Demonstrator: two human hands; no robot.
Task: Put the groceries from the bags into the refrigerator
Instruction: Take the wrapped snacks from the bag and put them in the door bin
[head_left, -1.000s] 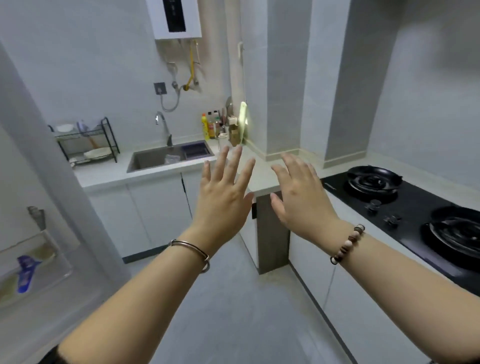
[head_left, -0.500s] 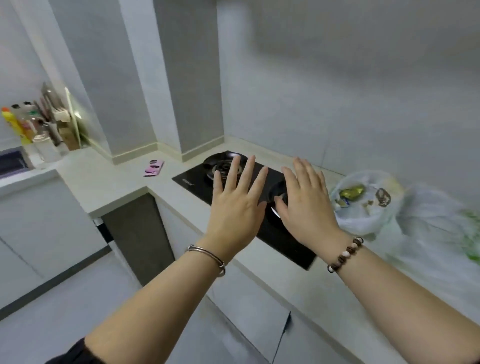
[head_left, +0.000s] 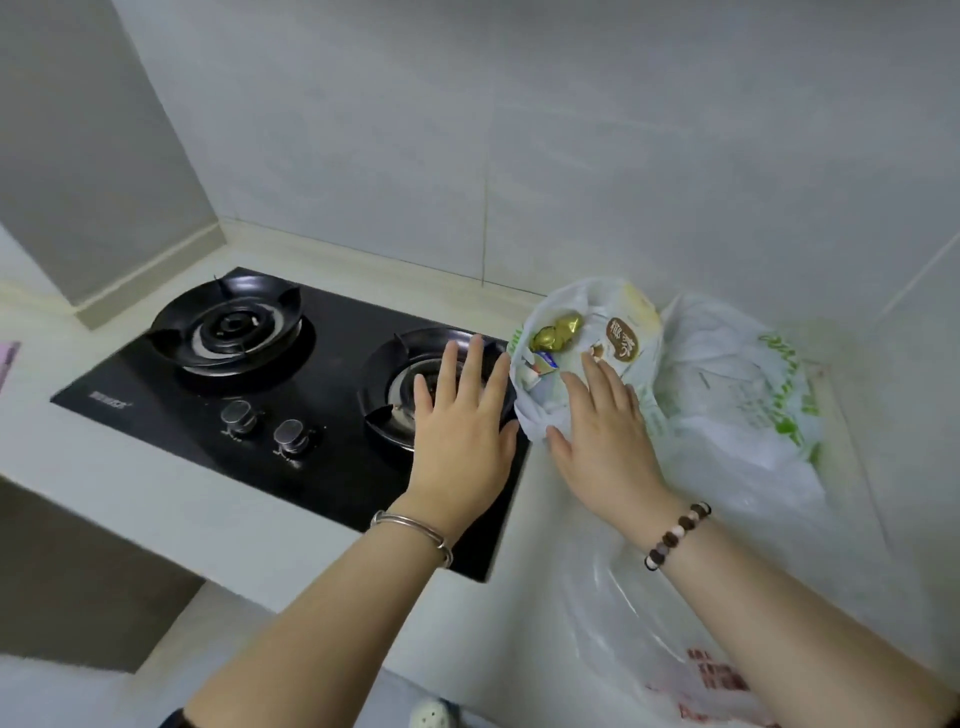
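Black glass of a 2-burner hob (head_left: 156, 395) fills the left of the tabletop (head_left: 130, 493), with 2 knobs (head_left: 239, 415) near its front edge. The left hand (head_left: 462, 436) hovers over the right burner (head_left: 400, 384), its fingers (head_left: 475, 364) straight, spread and holding nothing. It is probably poised to steady the bag next to it. Just right of it, the right hand (head_left: 608, 436) reaches over the near lip of the open white bag (head_left: 571, 299). Its fingers (head_left: 597, 374) are also straight and empty, and I cannot tell if they touch the plastic. This bag slumps against the hob's right edge, its mouth gaping towards the person, so the gold-wrapped items (head_left: 556, 332) and a brown-labelled packet (head_left: 621, 338) inside are easy to reach. None of the groceries is out yet. Further right sits a fuller second bag (head_left: 737, 395), and a third bag (head_left: 623, 623) with red print lies under the right forearm. The burner's raised prongs and the loose plastic could snag a lift. No refrigerator is in view.
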